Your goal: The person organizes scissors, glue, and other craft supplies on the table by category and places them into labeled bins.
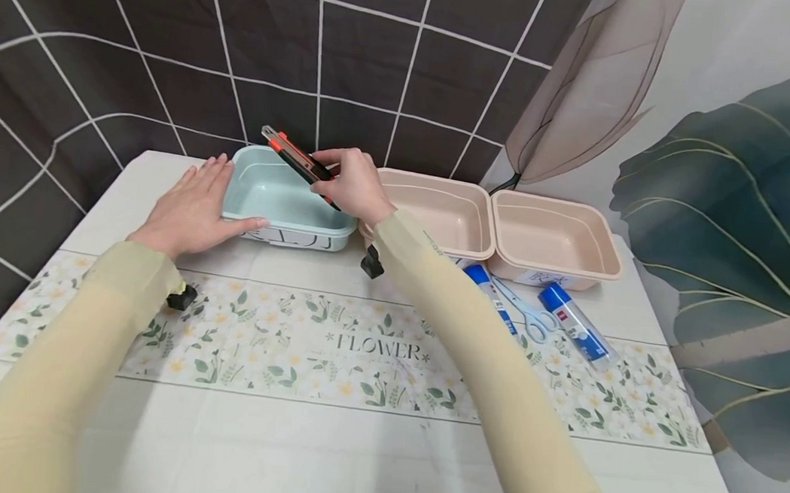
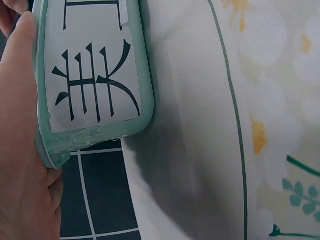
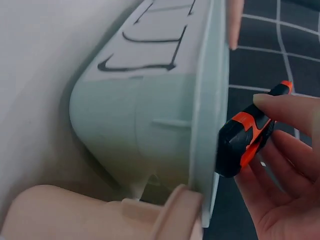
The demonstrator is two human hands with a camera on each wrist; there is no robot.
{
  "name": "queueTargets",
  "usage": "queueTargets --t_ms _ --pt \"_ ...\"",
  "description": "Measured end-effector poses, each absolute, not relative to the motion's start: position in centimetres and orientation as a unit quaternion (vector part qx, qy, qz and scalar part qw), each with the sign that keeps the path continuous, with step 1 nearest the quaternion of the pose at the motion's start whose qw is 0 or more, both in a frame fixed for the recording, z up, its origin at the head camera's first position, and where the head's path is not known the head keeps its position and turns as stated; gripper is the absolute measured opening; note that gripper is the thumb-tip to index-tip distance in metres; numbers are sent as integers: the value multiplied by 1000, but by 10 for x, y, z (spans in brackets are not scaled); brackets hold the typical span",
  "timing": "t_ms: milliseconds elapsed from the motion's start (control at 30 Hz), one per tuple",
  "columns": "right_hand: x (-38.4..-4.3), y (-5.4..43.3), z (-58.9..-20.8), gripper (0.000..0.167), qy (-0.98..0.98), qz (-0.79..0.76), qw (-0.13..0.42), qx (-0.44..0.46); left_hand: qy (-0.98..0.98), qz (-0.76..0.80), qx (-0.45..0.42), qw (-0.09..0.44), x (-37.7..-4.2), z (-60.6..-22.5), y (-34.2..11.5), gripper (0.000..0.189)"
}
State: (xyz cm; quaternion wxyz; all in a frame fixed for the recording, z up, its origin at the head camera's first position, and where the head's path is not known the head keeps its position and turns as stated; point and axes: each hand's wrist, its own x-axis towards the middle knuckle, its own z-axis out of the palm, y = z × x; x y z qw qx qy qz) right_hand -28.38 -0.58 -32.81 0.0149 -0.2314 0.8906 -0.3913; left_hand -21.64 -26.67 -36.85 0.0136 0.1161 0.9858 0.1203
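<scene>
Right of outstretched left hand (image 1: pixel 192 210), over blue bin (image 1: pixel 256 193), knife (image 1: pixel 297 159) pinched in right hand (image 1: pixel 358 185)

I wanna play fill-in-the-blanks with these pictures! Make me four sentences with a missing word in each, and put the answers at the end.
1. The left hand touches the light blue box, and the utility knife is in the ____ hand.
2. Next to the light blue box stand ____ pink boxes.
3. The scissors lie between two tubes with ____-coloured caps.
4. The big English word printed on the tablecloth is ____.

Missing words: right; two; blue; FLOWER
</scene>
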Motion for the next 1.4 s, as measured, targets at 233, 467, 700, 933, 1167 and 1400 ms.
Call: queueTargets --t_ms 233,467,700,933,1167,1400 --pt "-294 -21 -333 42 925 -277 47 -255 985 124 118 17 -217 -368 -267 118" --pt "-295 -32 -341 43 932 -236 70 -266 985 128 117 14 -217 -369 -268 118" --pt "-294 -35 -349 44 935 -227 78 -262 985 127 117 15 -216 -370 -268 118" --pt "-292 -37 -346 52 938 -221 79 -256 985 126 116 13 -215 -369 -267 119" --pt "-288 -35 -335 56 933 -233 61 -267 986 123 114 15 -216 -370 -265 119" --pt "-281 -30 -322 60 930 -259 39 -259 986 120 114 19 -216 -369 -266 119"
